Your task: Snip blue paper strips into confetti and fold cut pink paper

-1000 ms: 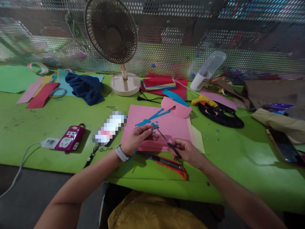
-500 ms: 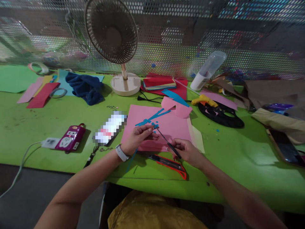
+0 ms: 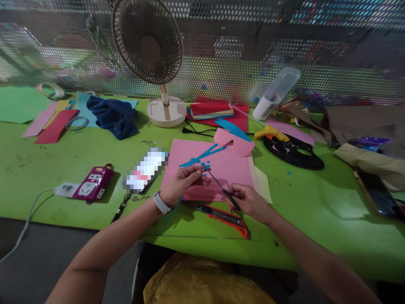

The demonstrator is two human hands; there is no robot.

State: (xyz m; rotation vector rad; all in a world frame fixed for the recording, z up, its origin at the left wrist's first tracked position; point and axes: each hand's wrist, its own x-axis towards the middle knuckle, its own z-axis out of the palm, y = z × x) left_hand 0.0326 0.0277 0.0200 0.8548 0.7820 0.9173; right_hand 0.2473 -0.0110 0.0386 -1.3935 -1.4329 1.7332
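Observation:
My left hand (image 3: pixel 185 182) is closed in a pinch on a thin blue paper strip (image 3: pixel 174 211), whose tail hangs out below the wrist. In my right hand (image 3: pixel 248 202) are black-handled scissors (image 3: pixel 232 200), blades pointing up and left to my left fingertips. Small blue paper bits (image 3: pixel 206 166) lie just beyond those fingertips on a pink paper sheet (image 3: pixel 229 174). More blue strips (image 3: pixel 202 155) cross on the sheet behind them. Nearer me, an orange and black utility knife (image 3: pixel 224 216) rests below both hands.
Left of the sheet lie a phone (image 3: pixel 146 169) and a purple power socket (image 3: pixel 95 182). A fan (image 3: pixel 166 112), stacked coloured paper (image 3: pixel 211 111) and a yellow glue gun (image 3: pixel 272 133) on a black object stand behind. Another phone (image 3: pixel 378 194) is at right.
Almost nothing differs. Both hands keep their place over the pink sheet, and the tail of the blue strip has shifted slightly.

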